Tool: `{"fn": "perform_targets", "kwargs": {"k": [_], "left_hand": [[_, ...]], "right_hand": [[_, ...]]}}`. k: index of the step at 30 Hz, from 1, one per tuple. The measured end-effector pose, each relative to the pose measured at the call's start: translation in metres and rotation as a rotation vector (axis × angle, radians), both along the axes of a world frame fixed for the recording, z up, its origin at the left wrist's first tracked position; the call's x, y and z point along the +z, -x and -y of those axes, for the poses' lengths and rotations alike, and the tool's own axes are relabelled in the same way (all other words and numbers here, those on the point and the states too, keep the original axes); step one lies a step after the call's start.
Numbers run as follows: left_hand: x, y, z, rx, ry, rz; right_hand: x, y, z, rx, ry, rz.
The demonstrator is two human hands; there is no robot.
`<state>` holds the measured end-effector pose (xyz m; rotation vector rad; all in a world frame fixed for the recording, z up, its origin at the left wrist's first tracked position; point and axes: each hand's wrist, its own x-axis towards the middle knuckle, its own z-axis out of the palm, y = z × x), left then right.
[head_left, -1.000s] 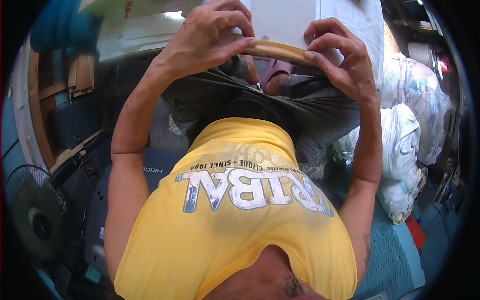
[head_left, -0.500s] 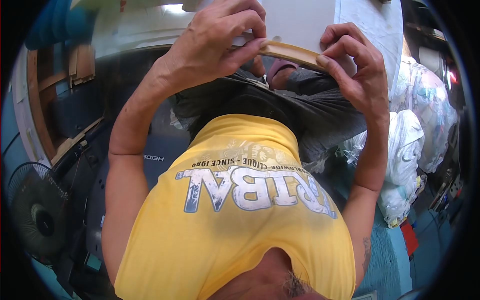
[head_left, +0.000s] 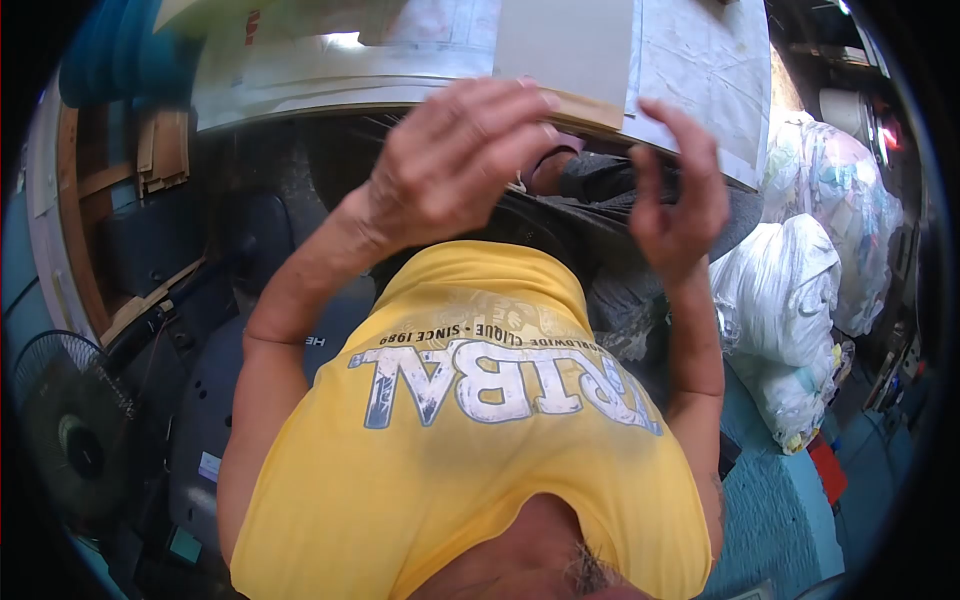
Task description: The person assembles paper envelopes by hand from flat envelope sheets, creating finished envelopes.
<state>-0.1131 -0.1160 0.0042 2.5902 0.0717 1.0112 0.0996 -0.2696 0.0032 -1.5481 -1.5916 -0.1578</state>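
Observation:
A flat grey panel (head_left: 565, 50) lies on the worktable, with a tan wooden strip (head_left: 588, 108) along its near edge, at the table's front. My left hand (head_left: 455, 160) hovers at the strip's left end, slightly blurred. Its fingers are stretched out and its fingertips overlap the strip in this view. To the right of the strip, my right hand (head_left: 680, 195) is held up in front of the table edge, thumb and forefinger apart, holding nothing.
White paper sheets (head_left: 695, 75) cover the worktable on both sides of the panel. On the right stand stuffed plastic bags (head_left: 780, 280). A fan (head_left: 80, 440) is at the lower left, near a dark chair (head_left: 215, 400). My legs are under the table edge.
Both hands have let go of the wooden strip they pinched at its ends. My right hand has dropped back toward me; my left fingers have straightened. The strip now sits at the table edge.

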Motion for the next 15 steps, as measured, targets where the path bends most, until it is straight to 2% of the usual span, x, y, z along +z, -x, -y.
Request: {"fn": "perform_targets", "kwargs": {"k": [1, 6, 15], "left_hand": [[-0.001, -0.001, 0.013, -0.022, -0.066, -0.068], [-0.02, -0.012, 0.027, 0.021, 0.056, -0.085], [-0.007, 0.011, -0.014, 0.07, 0.048, -0.127]], "right_hand": [[-0.006, 0.012, 0.002, 0.058, -0.009, 0.08], [-0.023, 0.032, -0.005, -0.012, 0.12, 0.209], [-0.021, 0.032, -0.001, -0.128, 0.17, 0.327]]}}
